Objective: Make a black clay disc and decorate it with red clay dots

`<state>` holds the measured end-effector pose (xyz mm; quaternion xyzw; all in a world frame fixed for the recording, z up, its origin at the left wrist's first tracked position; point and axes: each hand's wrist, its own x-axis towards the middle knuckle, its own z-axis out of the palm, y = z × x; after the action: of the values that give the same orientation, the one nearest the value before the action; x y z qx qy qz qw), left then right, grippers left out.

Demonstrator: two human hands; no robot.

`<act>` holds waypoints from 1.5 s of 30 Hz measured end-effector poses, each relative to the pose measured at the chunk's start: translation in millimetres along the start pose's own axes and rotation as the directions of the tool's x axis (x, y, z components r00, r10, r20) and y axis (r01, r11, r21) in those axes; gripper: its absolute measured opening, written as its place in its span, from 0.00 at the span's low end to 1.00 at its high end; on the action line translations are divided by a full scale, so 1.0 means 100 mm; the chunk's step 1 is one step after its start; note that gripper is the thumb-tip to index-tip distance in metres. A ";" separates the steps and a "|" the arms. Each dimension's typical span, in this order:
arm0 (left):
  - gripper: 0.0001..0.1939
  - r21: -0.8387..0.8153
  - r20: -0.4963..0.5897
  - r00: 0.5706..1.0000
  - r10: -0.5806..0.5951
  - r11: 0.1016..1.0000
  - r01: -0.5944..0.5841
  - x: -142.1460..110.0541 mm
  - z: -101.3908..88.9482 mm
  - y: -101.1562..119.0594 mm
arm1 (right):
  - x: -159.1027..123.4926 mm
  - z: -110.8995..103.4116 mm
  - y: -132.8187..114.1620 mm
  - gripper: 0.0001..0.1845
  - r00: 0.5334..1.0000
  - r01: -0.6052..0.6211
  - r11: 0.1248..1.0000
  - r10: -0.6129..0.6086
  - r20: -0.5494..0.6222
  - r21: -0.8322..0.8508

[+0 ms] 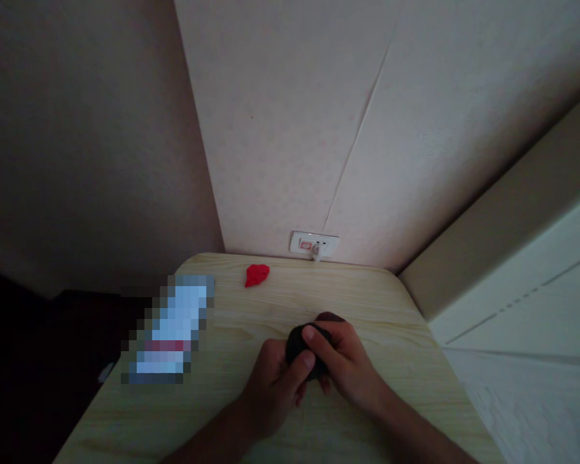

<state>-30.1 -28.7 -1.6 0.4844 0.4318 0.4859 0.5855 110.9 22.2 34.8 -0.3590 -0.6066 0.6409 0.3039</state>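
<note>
Both hands close around a dark, rounded black lump (pixel 296 343) above the near middle of the table. My left hand (pixel 272 381) grips it from the left, its thumb pressing on the lower front. From the right, my right hand (pixel 347 358) wraps it, with the thumb laid across the top. Most of the far side and underside of the lump is hidden by the fingers; its material cannot be made out. Farther back lies a small, crumpled-looking red piece (pixel 257 275), apart from both hands.
The pale wood-grain table (pixel 362 293) stands against a papered wall. A blurred-out slab with a bright screen (pixel 178 322) lies at its left edge. A wall socket (pixel 314 245) with a plug sits just above the back edge. Pale furniture (pixel 522 258) borders the right side.
</note>
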 end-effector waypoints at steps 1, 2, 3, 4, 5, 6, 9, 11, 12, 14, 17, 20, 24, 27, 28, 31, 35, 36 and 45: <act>0.32 -0.015 -0.021 1.000 0.003 1.000 -0.003 0.01 0.00 0.00 | 0.00 0.00 -0.01 0.28 0.999 0.011 1.000 -0.011 0.051 0.010; 0.31 -0.022 -0.047 0.999 0.000 1.000 -0.001 0.01 0.00 0.01 | 0.00 0.00 -0.01 0.27 0.995 0.024 0.999 -0.026 0.099 0.021; 0.31 -0.026 -0.073 0.997 -0.005 1.000 0.003 0.01 0.00 0.01 | 0.00 0.00 -0.01 0.27 0.990 0.037 0.999 -0.041 0.136 0.030; 0.31 -0.029 -0.092 0.996 -0.011 1.000 0.009 0.02 -0.01 0.02 | 0.00 0.00 -0.01 0.26 0.986 0.047 0.998 -0.052 0.158 0.035; 0.30 -0.037 -0.101 0.995 -0.012 0.999 0.008 0.02 -0.01 0.02 | 0.00 0.00 -0.01 0.25 0.984 0.050 0.998 -0.056 0.169 0.038; 0.31 -0.047 -0.103 0.995 -0.002 0.999 -0.003 0.03 -0.02 0.02 | 0.00 0.00 0.00 0.25 0.983 0.045 0.998 -0.052 0.174 0.040; 0.33 -0.086 -0.104 0.993 0.058 0.994 -0.067 0.04 -0.05 0.00 | 0.00 0.00 0.00 0.26 0.983 0.031 0.999 -0.037 0.181 0.037; 0.32 -0.081 -0.181 0.982 0.052 0.994 -0.068 0.04 -0.06 -0.03 | 0.00 0.00 0.01 0.27 0.979 0.039 0.999 -0.043 0.201 0.023; 0.31 -0.067 -0.249 0.968 0.031 0.997 -0.049 0.03 -0.07 -0.05 | 0.00 0.00 0.01 0.27 0.977 0.043 0.999 -0.045 0.206 0.016; 0.30 -0.036 -0.400 0.916 -0.013 0.999 -0.001 0.02 -0.07 -0.07 | 0.00 0.00 0.02 0.27 0.976 0.045 0.999 -0.046 0.212 0.012; 0.27 0.037 -0.405 0.914 0.019 0.999 -0.005 -0.01 -0.05 -0.09 | -0.02 0.00 0.03 0.27 0.990 0.052 0.999 -0.051 0.132 -0.002; 0.24 0.146 -0.312 0.941 0.132 0.985 -0.090 -0.03 -0.04 -0.09 | -0.03 0.01 0.01 0.28 0.997 0.079 0.993 -0.078 0.010 -0.089; 0.22 0.218 -0.452 0.868 0.207 0.969 -0.118 -0.02 -0.04 -0.03 | -0.02 0.02 -0.03 0.29 0.974 0.207 0.927 -0.225 -0.022 -0.313; 0.23 0.233 -0.298 0.931 0.211 0.962 -0.143 0.01 -0.04 0.06 | 0.00 0.02 -0.05 0.27 0.941 0.303 0.832 -0.338 0.008 -0.465; 0.24 0.241 -0.266 0.940 0.213 0.959 -0.149 0.02 -0.03 0.10 | 0.00 0.02 -0.05 0.27 0.936 0.315 0.817 -0.351 0.018 -0.483; 0.24 0.298 -0.256 0.937 0.238 0.941 -0.158 0.03 -0.02 0.17 | 0.00 0.02 -0.05 0.28 0.950 0.283 0.844 -0.312 0.013 -0.455; 0.24 0.307 -0.200 0.944 0.261 0.932 -0.192 0.02 -0.02 0.17 | -0.01 0.02 -0.05 0.29 0.977 0.202 0.903 -0.215 0.008 -0.378; 0.24 0.290 -0.216 0.941 0.262 0.937 -0.195 0.01 -0.02 0.16 | -0.02 0.02 -0.04 0.28 0.976 0.207 0.902 -0.217 0.016 -0.379; 0.29 0.312 -0.283 0.934 0.220 0.942 -0.127 -0.04 -0.02 0.07 | -0.04 0.00 -0.06 0.26 0.952 0.304 0.836 -0.279 0.122 -0.457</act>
<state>-33.8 -31.5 4.7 0.5177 0.5407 0.5386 0.3868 112.9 19.7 40.9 -0.3091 -0.7987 0.4297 0.2863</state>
